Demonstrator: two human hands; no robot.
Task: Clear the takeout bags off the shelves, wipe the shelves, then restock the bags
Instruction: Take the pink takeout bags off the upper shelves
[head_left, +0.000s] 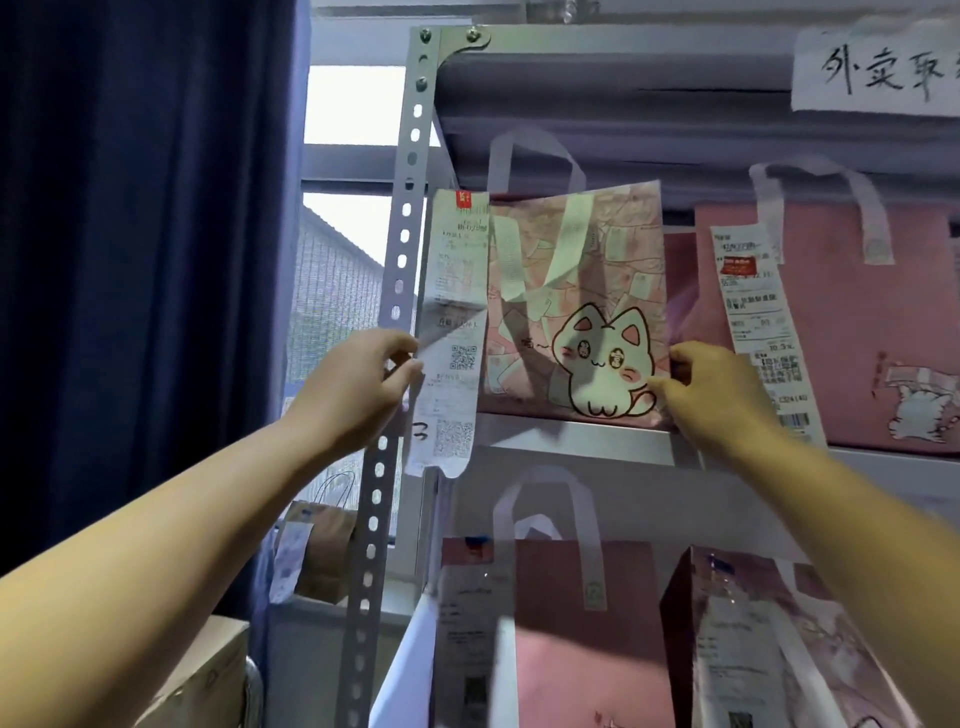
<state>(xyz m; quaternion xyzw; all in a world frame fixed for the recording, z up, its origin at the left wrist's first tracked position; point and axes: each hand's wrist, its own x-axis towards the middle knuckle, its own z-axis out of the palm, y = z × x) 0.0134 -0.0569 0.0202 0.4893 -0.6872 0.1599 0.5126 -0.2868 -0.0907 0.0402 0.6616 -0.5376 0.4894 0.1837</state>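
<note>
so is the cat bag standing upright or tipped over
Upright: the cat bag's base sits level along the shelf, its back handle pointing up.

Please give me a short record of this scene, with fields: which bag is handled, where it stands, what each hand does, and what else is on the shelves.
bag handled: cat bag, pink, with a long receipt on its left side
place: upper shelf, left end, beside the shelf post
left hand: pinches the bag's left edge at the receipt
right hand: grips the bag's lower right edge
same shelf: second pink bag, to the right
shelf below: lower left bag, lower right bag
</note>
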